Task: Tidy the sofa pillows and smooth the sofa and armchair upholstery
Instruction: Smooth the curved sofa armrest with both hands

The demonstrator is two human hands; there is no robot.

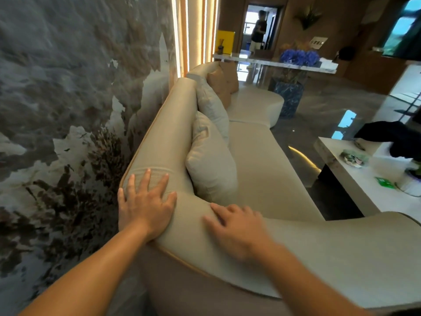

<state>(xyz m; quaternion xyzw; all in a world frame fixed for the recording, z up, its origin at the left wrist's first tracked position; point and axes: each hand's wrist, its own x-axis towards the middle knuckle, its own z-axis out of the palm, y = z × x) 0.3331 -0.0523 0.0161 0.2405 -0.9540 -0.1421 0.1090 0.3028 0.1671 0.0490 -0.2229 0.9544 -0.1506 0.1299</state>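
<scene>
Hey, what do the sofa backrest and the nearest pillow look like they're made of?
Sofa backrest: likely leather or faux leather, smooth beige with a soft sheen and tan piping. Nearest pillow: seems woven fabric, matte light grey, softly creased. Both hands lie flat on the backrest.

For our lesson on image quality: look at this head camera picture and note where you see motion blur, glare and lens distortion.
Head view: the right hand on the sofa backrest is smeared by motion, while the left hand is sharp; the glossy floor mirrors bright window light; the lit wall strips glare; the wide-angle lens bends and tilts the wall and sofa lines.
</scene>
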